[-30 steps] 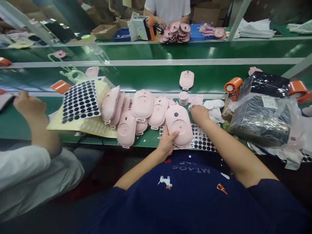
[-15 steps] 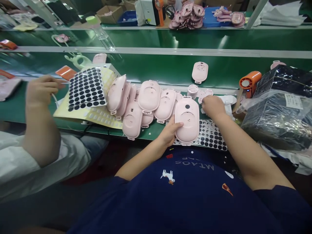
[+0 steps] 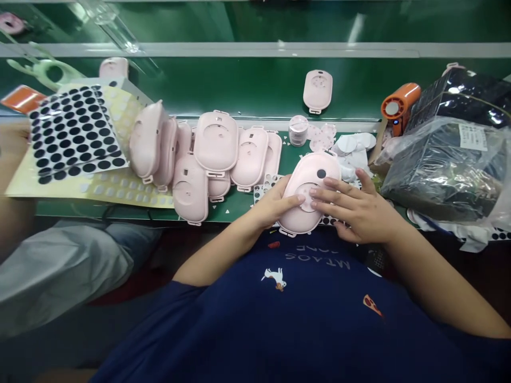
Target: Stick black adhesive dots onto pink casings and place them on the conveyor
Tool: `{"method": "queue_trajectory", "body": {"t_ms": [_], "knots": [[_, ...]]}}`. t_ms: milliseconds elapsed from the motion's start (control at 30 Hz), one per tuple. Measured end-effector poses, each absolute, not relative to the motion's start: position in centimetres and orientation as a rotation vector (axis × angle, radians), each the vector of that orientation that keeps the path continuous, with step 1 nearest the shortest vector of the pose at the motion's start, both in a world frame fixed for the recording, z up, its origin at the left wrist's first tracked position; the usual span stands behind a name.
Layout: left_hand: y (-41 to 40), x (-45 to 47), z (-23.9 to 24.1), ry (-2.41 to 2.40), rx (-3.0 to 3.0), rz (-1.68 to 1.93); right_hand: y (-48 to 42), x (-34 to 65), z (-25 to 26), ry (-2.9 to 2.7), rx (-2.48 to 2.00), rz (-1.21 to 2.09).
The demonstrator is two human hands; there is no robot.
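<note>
Pink plastic shell [image 3: 309, 194] lies tilted near the front edge of the green work belt [image 3: 239, 88], just above the person's dark blue shirt [image 3: 255, 319], with a round black sticker [image 3: 321, 173] on its face. Just before, the right hand [image 3: 359, 207] was away by the white paper bits [image 3: 353, 151]. Now it has come over, so both hands are on the shell. The left hand [image 3: 271, 205] holds the shell at its left side, with the thumb lying across the top. The fingers [image 3: 335, 192] of the right hand are spread flat over its face, and it is hard to tell if they squeeze or only rest there. A cut piece of black dot sheet [image 3: 263, 192] peeks out beside the shell. A row of pink shells [image 3: 215, 141] lies to the left, next to a big black dot sheet [image 3: 72, 130]. An orange hand fan [image 3: 399, 101] and a black plastic bag [image 3: 443, 175] sit to the right. A co-worker's arm [image 3: 11, 165] shows at the left edge.
</note>
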State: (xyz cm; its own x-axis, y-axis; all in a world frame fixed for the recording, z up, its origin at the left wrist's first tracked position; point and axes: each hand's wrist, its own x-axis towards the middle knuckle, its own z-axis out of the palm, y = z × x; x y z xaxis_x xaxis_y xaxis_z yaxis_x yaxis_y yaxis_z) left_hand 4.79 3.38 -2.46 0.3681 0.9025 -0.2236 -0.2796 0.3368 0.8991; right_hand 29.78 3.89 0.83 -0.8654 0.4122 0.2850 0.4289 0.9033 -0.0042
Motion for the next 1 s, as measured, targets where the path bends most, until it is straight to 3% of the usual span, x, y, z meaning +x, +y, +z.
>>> {"method": "queue_trajectory", "body": {"t_ms": [300, 700, 867, 1000], "knots": [[2.9, 4.8, -2.5, 1.059, 1.16, 0.961, 0.5, 26.9, 1.3, -2.656, -0.876, -0.384], [2.4, 5.0, -2.6, 1.101, 1.271, 0.942, 1.1, 26.7, 0.0, -2.429, -0.797, -0.31], [3.3, 4.1, -2.9, 1.136, 1.299, 1.009, 0.5, 27.7, -0.3, -2.438, -0.95, -0.063], [5.0, 0.8, -3.1, 1.142, 1.127, 1.442, -0.5, 30.6, -1.0, -2.563, -1.106, 0.326]]}}
